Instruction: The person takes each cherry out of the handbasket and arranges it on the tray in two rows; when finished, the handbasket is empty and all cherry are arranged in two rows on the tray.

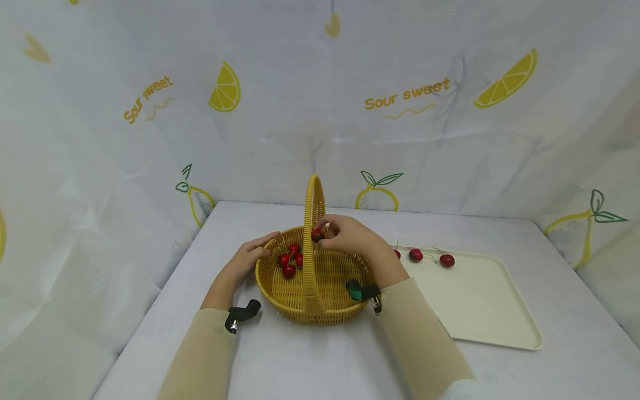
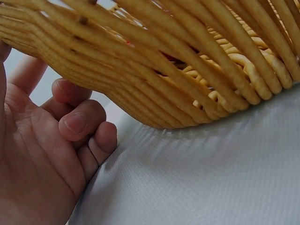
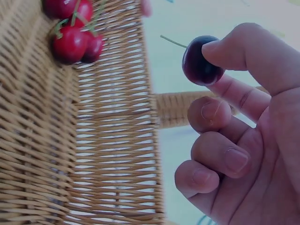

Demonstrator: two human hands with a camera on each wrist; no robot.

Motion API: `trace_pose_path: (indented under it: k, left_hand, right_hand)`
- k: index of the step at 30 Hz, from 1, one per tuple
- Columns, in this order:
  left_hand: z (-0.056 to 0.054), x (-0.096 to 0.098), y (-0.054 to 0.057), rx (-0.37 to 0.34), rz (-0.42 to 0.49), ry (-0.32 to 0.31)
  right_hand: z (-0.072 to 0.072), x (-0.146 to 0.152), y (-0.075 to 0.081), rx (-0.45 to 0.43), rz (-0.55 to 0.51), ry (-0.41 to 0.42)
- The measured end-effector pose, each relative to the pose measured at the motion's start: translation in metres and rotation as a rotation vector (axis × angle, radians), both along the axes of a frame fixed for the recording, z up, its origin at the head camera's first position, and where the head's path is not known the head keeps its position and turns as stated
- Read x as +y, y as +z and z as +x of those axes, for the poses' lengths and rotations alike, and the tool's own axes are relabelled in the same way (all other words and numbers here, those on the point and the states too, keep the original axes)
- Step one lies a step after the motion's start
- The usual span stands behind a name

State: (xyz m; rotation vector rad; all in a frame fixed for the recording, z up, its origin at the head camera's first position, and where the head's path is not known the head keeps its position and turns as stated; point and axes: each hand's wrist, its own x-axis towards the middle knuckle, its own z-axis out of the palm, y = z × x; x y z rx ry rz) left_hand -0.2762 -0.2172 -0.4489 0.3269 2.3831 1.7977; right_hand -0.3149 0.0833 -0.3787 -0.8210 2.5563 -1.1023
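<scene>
My right hand point(image 1: 352, 236) is raised over the wicker basket point(image 1: 285, 315), next to its tall arched handle point(image 1: 310, 261). It pinches a dark red cherry point(image 3: 199, 63) between thumb and index finger, a short green stem sticking out, while the other fingers curl toward the palm. At the basket's left rim, my left hand point(image 1: 246, 258) holds on, its thumb at the edge and other fingers outside. In the left wrist view its fingers point(image 2: 77, 119) bend beside the woven wall. Several bright red cherries point(image 1: 289, 271) with green stems lie inside the basket's left half.
To the right lies a cream tray point(image 1: 485, 300), with three cherries point(image 1: 447, 260) visible along its far edge; my right forearm covers part of it. White cloth point(image 1: 295, 361) covers the table. Behind it hangs a lemon-printed curtain point(image 1: 300, 111).
</scene>
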Motion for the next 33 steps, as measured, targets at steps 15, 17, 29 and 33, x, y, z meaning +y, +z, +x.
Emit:
trace_pose_path:
  k: [15,17,29,33]
  left_hand:
    - [-0.022,-0.011,-0.035,0.022,-0.004,0.013]
    - [-0.021,-0.011,-0.035,0.026,-0.001,0.013]
    - [-0.020,-0.010,-0.034,0.035,-0.001,0.004]
    - [-0.019,-0.009,-0.034,0.033,0.002,0.007]
  right_hand:
    - [0.038,0.035,0.015,0.044,-0.105,-0.058]
    - [0.043,0.042,0.014,0.049,-0.117,-0.078]
    - [0.059,0.092,0.010,0.074,-0.189,-0.195]
    - [0.061,0.109,0.010,0.051,-0.234,-0.219]
